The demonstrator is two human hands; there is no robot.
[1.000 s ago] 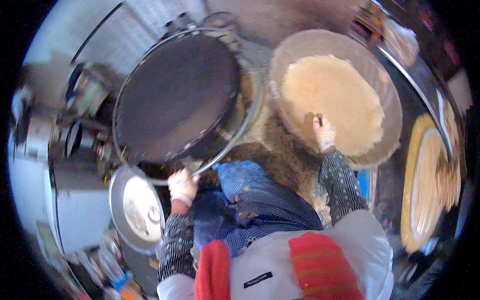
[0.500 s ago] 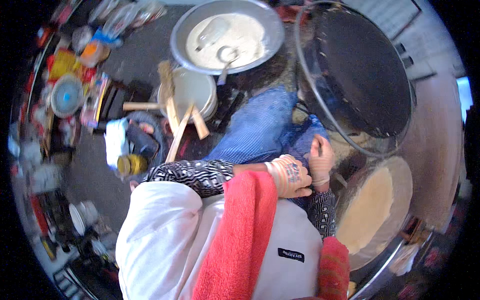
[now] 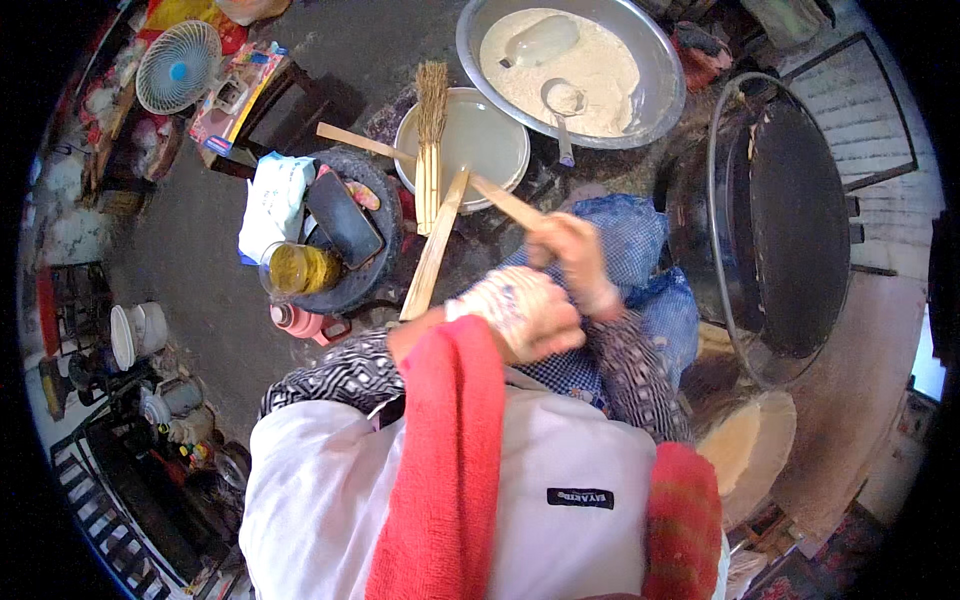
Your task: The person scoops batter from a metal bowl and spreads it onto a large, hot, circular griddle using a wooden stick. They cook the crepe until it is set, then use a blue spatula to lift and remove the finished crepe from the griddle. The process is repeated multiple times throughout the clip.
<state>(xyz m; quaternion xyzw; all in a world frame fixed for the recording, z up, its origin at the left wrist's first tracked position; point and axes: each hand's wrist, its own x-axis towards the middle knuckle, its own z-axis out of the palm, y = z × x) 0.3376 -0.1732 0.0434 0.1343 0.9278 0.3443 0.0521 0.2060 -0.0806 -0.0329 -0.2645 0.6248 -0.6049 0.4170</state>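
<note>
A flat pale wooden stick [image 3: 500, 200] is gripped in the closed right hand [image 3: 572, 262]; its tip lies over the round metal bowl of cloudy liquid [image 3: 470, 140] just ahead. The left hand [image 3: 520, 312] is curled; contents cannot be told. Judged risk: the bowl could be knocked and spilled.

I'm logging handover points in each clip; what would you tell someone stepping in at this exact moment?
Right hand: closed on the handle of a T-shaped wooden spreader, held over the lap.
Left hand: beside the right wrist; grip unclear.
Things: brush lying across the small bowl; ladle in the batter basin; griddle to the right.
Done: stack of thin flatbreads below the griddle.
Left: griddle surface bare; basin holds plenty of batter.
</note>
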